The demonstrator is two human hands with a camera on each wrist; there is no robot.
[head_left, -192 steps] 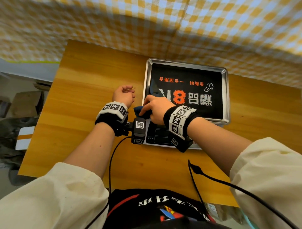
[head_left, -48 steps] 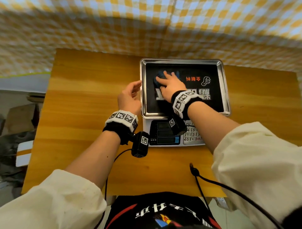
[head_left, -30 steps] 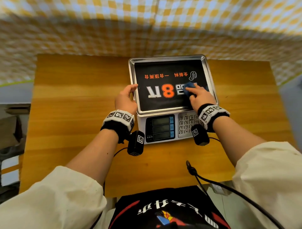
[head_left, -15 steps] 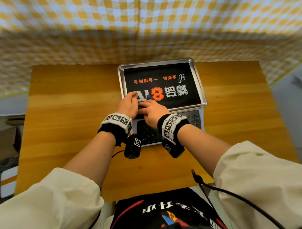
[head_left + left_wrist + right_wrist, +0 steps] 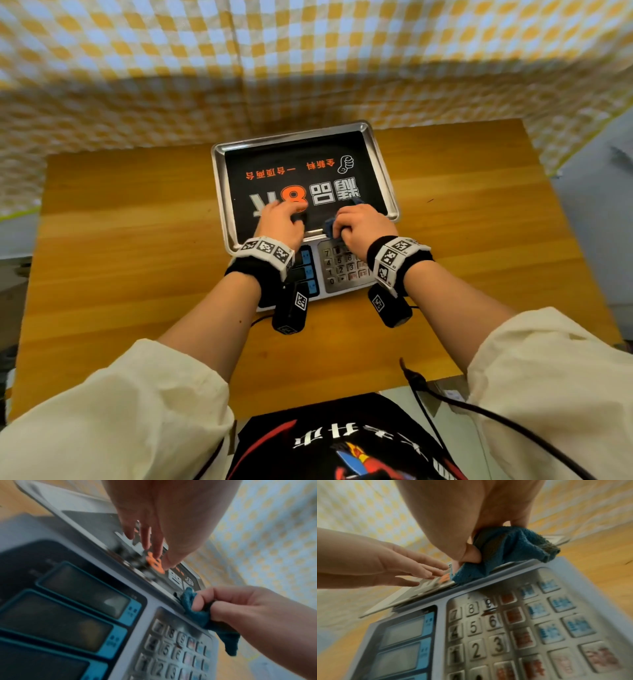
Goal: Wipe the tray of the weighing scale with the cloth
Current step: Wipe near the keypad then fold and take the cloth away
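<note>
The weighing scale stands mid-table, its steel tray [image 5: 388, 174] lined with a black printed sheet [image 5: 301, 161]. My right hand [image 5: 361, 226] grips a bunched blue cloth [image 5: 329, 229] [image 5: 505, 550] [image 5: 193, 609] at the tray's near edge, just above the keypad [image 5: 344, 267]. My left hand [image 5: 281, 219] lies flat on the near left part of the tray, its straight fingers [image 5: 154, 543] pressing the sheet by the orange figure. Most of the cloth is hidden under my right hand in the head view.
The scale's displays [image 5: 404, 631] and keypad [image 5: 505, 628] face me on the wooden table [image 5: 130, 240]. A yellow checked cloth wall [image 5: 308, 61] hangs behind. A black cable [image 5: 479, 407] runs off the near right table edge. Bare wood lies left and right of the scale.
My right hand has slid with the cloth from the tray's near left corner to its near middle-right edge. My left hand has shifted further onto the tray, fingers flat.
</note>
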